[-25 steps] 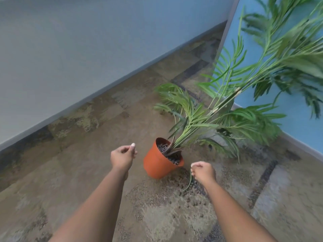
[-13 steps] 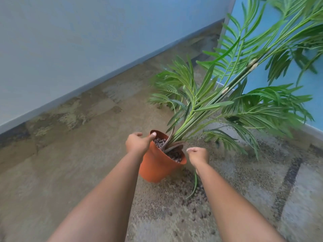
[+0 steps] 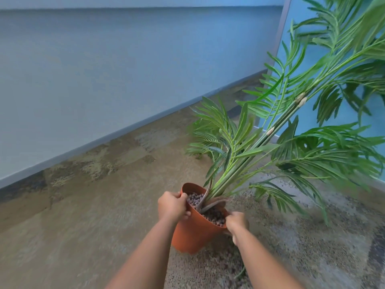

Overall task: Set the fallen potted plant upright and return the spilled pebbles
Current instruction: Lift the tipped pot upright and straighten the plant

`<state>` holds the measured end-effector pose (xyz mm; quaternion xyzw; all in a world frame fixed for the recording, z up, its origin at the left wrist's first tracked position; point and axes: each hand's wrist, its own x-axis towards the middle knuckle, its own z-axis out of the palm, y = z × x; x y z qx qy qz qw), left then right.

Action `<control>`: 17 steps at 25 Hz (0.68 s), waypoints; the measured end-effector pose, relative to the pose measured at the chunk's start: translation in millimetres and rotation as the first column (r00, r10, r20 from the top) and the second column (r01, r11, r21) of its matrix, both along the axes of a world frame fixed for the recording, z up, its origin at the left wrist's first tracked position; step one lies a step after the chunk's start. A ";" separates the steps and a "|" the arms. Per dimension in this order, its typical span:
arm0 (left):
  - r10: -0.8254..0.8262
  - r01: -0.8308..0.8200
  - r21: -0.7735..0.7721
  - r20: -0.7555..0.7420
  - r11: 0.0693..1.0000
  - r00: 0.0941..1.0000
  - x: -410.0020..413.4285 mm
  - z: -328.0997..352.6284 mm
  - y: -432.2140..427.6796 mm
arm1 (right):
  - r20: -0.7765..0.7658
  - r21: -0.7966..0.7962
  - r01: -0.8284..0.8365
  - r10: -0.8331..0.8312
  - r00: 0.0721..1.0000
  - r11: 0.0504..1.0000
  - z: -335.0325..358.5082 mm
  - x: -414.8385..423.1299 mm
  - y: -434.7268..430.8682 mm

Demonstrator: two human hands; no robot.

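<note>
An orange plastic pot [image 3: 193, 234] stands tilted on the carpet, its mouth leaning up and to the right. Brown pebbles [image 3: 195, 199] fill it around the stems. The green palm-like plant [image 3: 277, 132] leans out to the upper right toward the blue wall. My left hand [image 3: 171, 206] grips the pot's left rim, thumb over the edge. My right hand [image 3: 237, 225] is closed on the right rim. Spilled pebbles [image 3: 220, 261] lie scattered on the carpet below the pot, partly hidden by my right arm.
A pale grey wall [image 3: 104, 69] with a skirting board runs along the left and back. A bright blue wall [image 3: 312, 113] stands close on the right, with fronds brushing it. Patterned brown carpet [image 3: 83, 226] spreads to the left.
Both hands have moved in from beside the pot and taken hold of its rim. The pot and plant now sit less tipped, and the view has come closer.
</note>
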<state>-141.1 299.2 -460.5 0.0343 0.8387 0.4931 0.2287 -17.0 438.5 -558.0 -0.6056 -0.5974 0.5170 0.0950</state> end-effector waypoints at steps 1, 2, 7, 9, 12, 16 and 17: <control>0.003 -0.003 -0.001 -0.008 1.000 1.000 0.4 0.0 -3.9 | -0.003 0.002 -0.006 0.006 1.000 1.000 2.3 -0.7 -3.3; 0.004 -0.004 -0.009 -0.016 1.000 1.000 0.7 -0.6 -7.7 | 0.003 0.006 -0.017 0.017 1.000 1.000 5.6 -0.5 -6.0; 0.018 -0.023 -0.058 -0.086 0.998 0.996 -2.8 -13.2 -32.2 | 0.017 0.144 -0.095 0.093 0.995 0.985 12.9 -5.2 -18.1; 0.036 -0.046 -0.077 -0.123 0.996 0.992 -4.9 -21.9 -44.0 | 0.047 0.245 -0.137 0.130 0.990 0.960 18.0 -7.6 -28.2; 0.049 -0.063 -0.089 -0.148 0.994 0.988 -12.9 -34.1 -65.5 | 0.090 0.336 -0.192 0.171 0.981 0.922 29.9 -14.9 -45.2; 0.117 -0.124 -0.067 -0.106 0.990 0.987 -27.9 -52.0 -92.9 | 0.192 0.434 -0.321 0.262 0.946 0.842 43.6 -28.8 -66.8; 0.127 -0.134 -0.068 -0.094 0.989 0.987 -30.8 -56.1 -98.8 | 0.194 0.462 -0.339 0.279 0.940 0.819 45.1 -31.6 -72.2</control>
